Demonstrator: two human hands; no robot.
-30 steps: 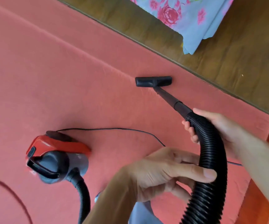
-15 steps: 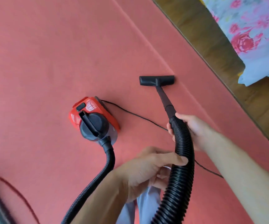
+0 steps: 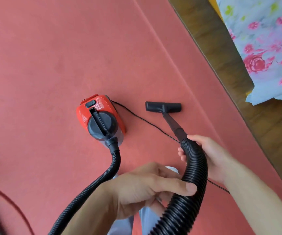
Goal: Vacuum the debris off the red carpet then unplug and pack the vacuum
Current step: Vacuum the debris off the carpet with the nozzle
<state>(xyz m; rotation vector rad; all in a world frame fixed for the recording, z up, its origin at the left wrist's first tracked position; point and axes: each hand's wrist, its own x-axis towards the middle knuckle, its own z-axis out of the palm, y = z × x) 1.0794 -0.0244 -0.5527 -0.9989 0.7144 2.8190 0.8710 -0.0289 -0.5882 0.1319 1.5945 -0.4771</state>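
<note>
The coming stroke turns on the line from the right hand (image 3: 211, 156) to the floor head (image 3: 163, 106). The head lies ahead of the fingers (image 3: 181, 154) and a little to their left, flat on the red carpet (image 3: 52, 56). The rigid wand (image 3: 172, 124) runs straight between them, so its long axis points away from the person and leans leftward. The head itself sits crosswise to that axis.

The right hand is the nearer one to the head. It is wrapped round the top end of the ribbed hose (image 3: 194, 167), just where the wand enters it, with fingertips showing on the far side. The left hand (image 3: 142, 189) holds the same hose further back. Its thumb is laid over the top and its fingers are curled beneath (more a steadying hold than a driving one, by the look of it).

The vacuum (image 3: 101, 119) stands on the carpet, to the left of the head and forward-left of both hands. The hose loops from it back under the left forearm. Its thin power cord (image 3: 147, 121) leaves the body and passes under the wand just ahead of the right fingertips, so a pull straight back may drag the head across it.

To the right of the hands the carpet ends at a wooden floor (image 3: 213, 48) with a flowered cloth (image 3: 269, 48) beyond. I can make out no debris near the head.
</note>
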